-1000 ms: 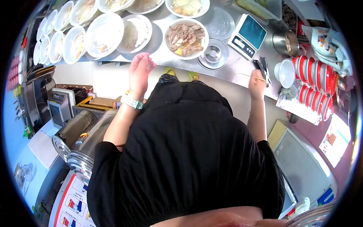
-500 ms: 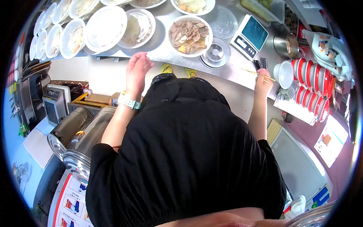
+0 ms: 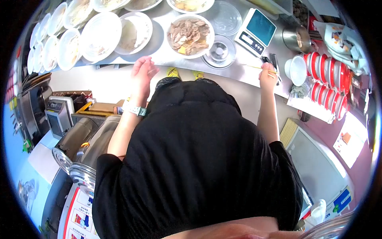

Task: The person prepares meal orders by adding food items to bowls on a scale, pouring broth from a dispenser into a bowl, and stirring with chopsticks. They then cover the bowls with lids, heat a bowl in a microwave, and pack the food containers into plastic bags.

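My right hand (image 3: 268, 77) is closed around a pair of thin chopsticks (image 3: 252, 66), whose tips point left over the steel counter's front edge. A black-handled object lies just beyond that hand, only partly visible. My left hand (image 3: 142, 73) is empty, fingers loosely bent and apart, just in front of the counter edge. Nearest to it are a lidded white bowl (image 3: 137, 36) and, to the right, a white bowl heaped with sliced meat (image 3: 190, 35). Beside the meat bowl lies a clear round lid (image 3: 219, 51), and a digital scale (image 3: 258, 30) stands further right.
Several filled white bowls (image 3: 69, 49) crowd the counter's left side. Another bowl (image 3: 191, 4) and clear lid (image 3: 225, 18) lie at the back. On the right are a metal pot (image 3: 296, 38), white cups (image 3: 296, 70) and stacked red-and-white bowls (image 3: 326, 71). Steel drums (image 3: 99, 137) stand lower left.
The whole view has shifted, so the counter items appear further left and slightly higher. My right hand keeps its hold on the chopsticks. My left hand sits slightly closer to the meat bowl.
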A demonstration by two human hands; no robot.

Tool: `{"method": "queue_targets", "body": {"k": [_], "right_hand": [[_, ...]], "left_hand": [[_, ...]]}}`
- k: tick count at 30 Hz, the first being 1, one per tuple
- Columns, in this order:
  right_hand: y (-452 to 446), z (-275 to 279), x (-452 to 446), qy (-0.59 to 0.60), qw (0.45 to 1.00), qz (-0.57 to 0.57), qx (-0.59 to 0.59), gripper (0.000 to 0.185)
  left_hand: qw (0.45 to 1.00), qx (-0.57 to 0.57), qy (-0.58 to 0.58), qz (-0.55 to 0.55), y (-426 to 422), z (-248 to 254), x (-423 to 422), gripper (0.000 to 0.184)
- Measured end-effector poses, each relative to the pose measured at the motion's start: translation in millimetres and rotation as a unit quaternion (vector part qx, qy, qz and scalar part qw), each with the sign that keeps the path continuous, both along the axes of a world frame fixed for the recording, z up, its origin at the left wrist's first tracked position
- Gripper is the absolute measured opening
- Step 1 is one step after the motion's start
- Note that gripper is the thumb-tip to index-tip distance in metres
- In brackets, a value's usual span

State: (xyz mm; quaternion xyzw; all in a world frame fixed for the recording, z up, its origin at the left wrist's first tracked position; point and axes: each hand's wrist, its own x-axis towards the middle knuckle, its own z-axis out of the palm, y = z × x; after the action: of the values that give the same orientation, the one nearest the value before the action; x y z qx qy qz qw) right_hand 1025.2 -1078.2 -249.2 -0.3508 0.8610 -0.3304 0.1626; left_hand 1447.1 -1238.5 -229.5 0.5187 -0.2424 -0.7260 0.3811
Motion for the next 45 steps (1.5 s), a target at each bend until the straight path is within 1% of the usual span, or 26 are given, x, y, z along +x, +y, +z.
{"method": "queue_targets", "body": {"k": [1,3,5,6,7,8,10,11,12,13,15,17,19,20,22,25,27,29,33,35,39,41,42,43,45], "right_hand": [[1,1,-6,0.004,1.000,0.000,-0.001,0.030],[-4,23,2,-0.143,0.979,-0.055,-0.135,0.029],[-16,39,9,-0.159,0.974,-0.060,-0.148,0.027],[-21,45,13,-0.196,0.965,-0.054,-0.163,0.025],[-24,48,17,-0.233,0.955,-0.048,-0.178,0.024],[-30,39,21,-0.250,0.947,-0.021,-0.201,0.022],[-48,28,42,-0.219,0.960,0.020,-0.173,0.020],[-56,29,52,-0.190,0.975,0.061,-0.099,0.018],[-66,21,54,-0.124,0.987,0.101,-0.020,0.019],[-67,17,57,-0.124,0.987,0.102,-0.021,0.019],[-80,32,70,0.006,0.988,0.145,0.055,0.025],[-84,38,71,0.023,0.984,0.159,0.071,0.028],[-85,38,68,0.138,0.963,0.231,0.007,0.025],[-86,43,70,0.139,0.962,0.233,0.007,0.025],[-89,55,77,0.113,0.974,0.196,0.002,0.023],[-88,56,75,0.128,0.969,0.211,0.026,0.020],[-88,58,77,0.107,0.970,0.212,0.041,0.020],[-90,51,74,0.118,0.960,0.253,-0.028,0.021],[-90,45,69,0.128,0.957,0.255,-0.042,0.021],[-90,44,66,0.130,0.959,0.252,0.013,0.021],[-88,34,67,0.143,0.945,0.293,0.013,0.025],[-86,32,60,0.098,0.966,0.238,-0.019,0.029],[-84,36,55,0.022,0.981,0.195,-0.009,0.033],[-82,39,54,-0.017,0.975,0.187,-0.116,0.045],[-90,69,75,-0.183,0.961,0.092,-0.187,0.056]], "left_hand": [[1.000,0.000,-0.012,0.003,0,2,-2,0.011],[1.000,-0.001,-0.013,0.001,2,3,-2,0.010],[1.000,0.004,-0.009,-0.004,2,1,-1,0.010],[1.000,0.004,-0.009,-0.004,2,0,-1,0.010],[1.000,-0.001,-0.007,-0.014,3,-1,-2,0.010],[1.000,-0.005,-0.005,-0.023,3,-1,-5,0.010],[1.000,-0.009,-0.007,-0.024,3,1,-10,0.011],[1.000,-0.012,-0.011,-0.024,4,2,-13,0.011],[1.000,-0.012,-0.010,-0.024,5,3,-14,0.011],[1.000,-0.010,-0.010,-0.024,5,4,-15,0.011],[1.000,-0.011,-0.011,-0.018,5,4,-13,0.011],[1.000,-0.009,-0.010,-0.021,8,4,-10,0.011],[1.000,-0.007,-0.015,-0.017,11,5,-9,0.011],[1.000,-0.006,-0.019,-0.013,12,5,-9,0.012],[1.000,-0.007,-0.016,-0.007,13,6,-9,0.012],[1.000,-0.008,-0.012,0.002,14,4,-5,0.013],[1.000,-0.008,-0.009,0.003,16,2,-4,0.013],[1.000,-0.006,-0.010,0.006,16,0,-4,0.013],[1.000,-0.005,-0.014,0.009,16,1,-4,0.013],[1.000,-0.003,-0.015,0.007,16,2,-4,0.013],[1.000,-0.004,-0.019,0.006,16,2,-4,0.014],[1.000,-0.007,-0.014,0.002,17,3,-3,0.015],[1.000,-0.008,-0.014,0.006,17,2,-2,0.015],[1.000,-0.009,-0.012,0.010,17,1,-1,0.015],[1.000,-0.009,-0.011,0.014,20,-1,1,0.015]]}}
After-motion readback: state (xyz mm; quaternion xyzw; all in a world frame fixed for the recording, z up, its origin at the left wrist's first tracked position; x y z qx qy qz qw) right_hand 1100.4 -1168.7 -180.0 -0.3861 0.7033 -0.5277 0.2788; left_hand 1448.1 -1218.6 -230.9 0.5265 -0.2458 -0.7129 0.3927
